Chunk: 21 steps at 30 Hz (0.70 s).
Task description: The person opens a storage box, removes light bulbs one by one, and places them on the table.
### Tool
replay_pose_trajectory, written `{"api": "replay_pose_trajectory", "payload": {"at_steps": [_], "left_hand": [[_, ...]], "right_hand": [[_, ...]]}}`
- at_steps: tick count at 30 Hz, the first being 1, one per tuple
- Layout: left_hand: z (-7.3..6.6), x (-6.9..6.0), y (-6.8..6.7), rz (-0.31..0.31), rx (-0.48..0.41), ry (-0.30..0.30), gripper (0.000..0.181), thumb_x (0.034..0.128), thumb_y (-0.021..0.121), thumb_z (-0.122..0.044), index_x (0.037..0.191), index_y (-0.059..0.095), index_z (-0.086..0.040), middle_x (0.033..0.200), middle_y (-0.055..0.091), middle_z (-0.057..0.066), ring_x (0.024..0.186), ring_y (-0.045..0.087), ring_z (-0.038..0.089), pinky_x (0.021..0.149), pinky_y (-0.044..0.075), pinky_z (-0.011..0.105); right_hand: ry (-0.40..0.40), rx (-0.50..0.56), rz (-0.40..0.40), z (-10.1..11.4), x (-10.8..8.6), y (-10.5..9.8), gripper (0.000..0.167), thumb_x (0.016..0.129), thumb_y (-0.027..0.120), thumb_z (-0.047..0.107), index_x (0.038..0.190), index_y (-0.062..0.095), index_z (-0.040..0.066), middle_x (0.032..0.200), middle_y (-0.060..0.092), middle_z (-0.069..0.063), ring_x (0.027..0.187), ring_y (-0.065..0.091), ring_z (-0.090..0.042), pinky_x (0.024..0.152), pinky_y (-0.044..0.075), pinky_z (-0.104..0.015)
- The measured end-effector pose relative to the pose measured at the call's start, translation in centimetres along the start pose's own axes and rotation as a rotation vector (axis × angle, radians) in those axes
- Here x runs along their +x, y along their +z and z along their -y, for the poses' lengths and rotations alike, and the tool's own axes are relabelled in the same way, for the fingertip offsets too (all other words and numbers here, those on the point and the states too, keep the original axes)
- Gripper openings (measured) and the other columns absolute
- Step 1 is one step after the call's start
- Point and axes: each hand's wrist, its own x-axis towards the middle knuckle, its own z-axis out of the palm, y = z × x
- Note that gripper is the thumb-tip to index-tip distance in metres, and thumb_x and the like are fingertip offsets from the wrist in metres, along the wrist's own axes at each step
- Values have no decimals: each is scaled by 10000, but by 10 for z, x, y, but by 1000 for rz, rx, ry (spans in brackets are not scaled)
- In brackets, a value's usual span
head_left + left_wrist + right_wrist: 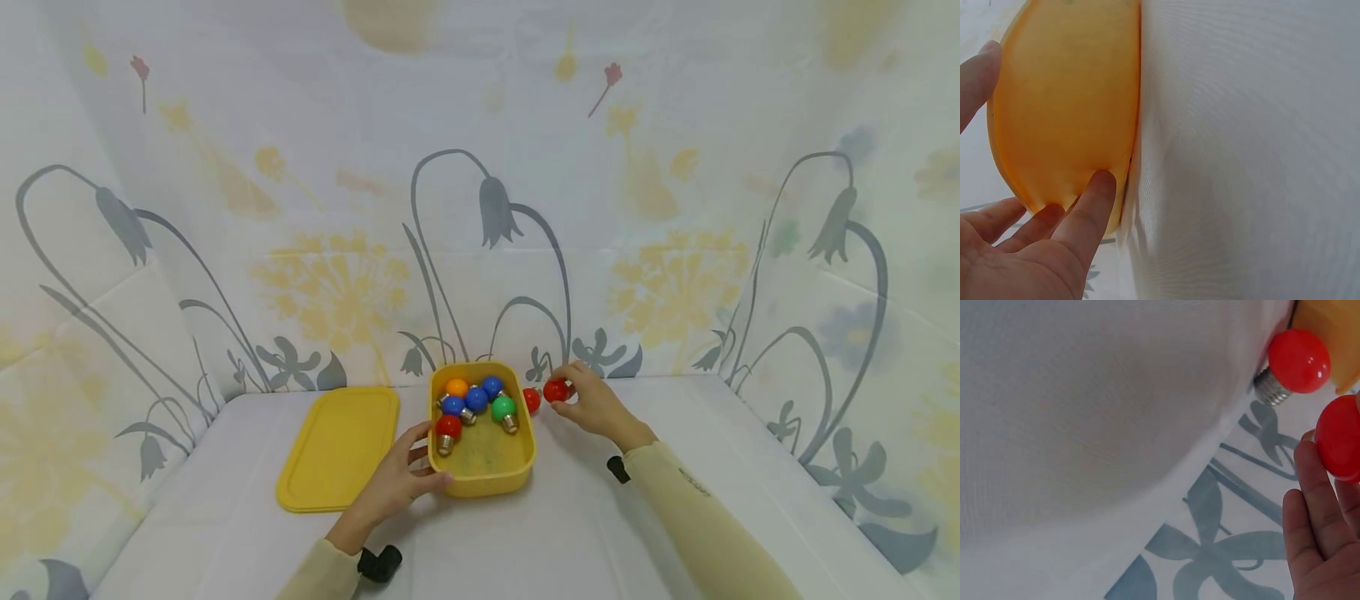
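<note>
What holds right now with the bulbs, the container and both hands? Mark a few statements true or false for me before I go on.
1. The right hand holds a red bulb. True.
2. The left hand lies on the yellow lid. False: it touches the yellow container.
3. A second red bulb lies outside the yellow container, on its right side. True.
4. The green bulb is outside the yellow container. False: it is inside.
5. Three blue bulbs are inside the yellow container. True.
6. The yellow lid covers the yellow container. False: it lies apart, to the left.
</note>
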Motion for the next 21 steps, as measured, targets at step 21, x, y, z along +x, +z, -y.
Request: {"api": "replay_pose_trajectory", "payload": {"at_steps": [21], "left_hand": [[5, 3, 0, 2, 5, -24, 876, 803, 785, -198, 1498, 256, -135, 1517, 274, 136, 1310, 399, 379, 978, 462, 447]], "right_hand": [[117, -51, 177, -25, 10, 15, 314, 784, 742, 85, 1077, 632, 99, 1046, 562, -62, 954, 528, -274, 876, 474, -411]]}}
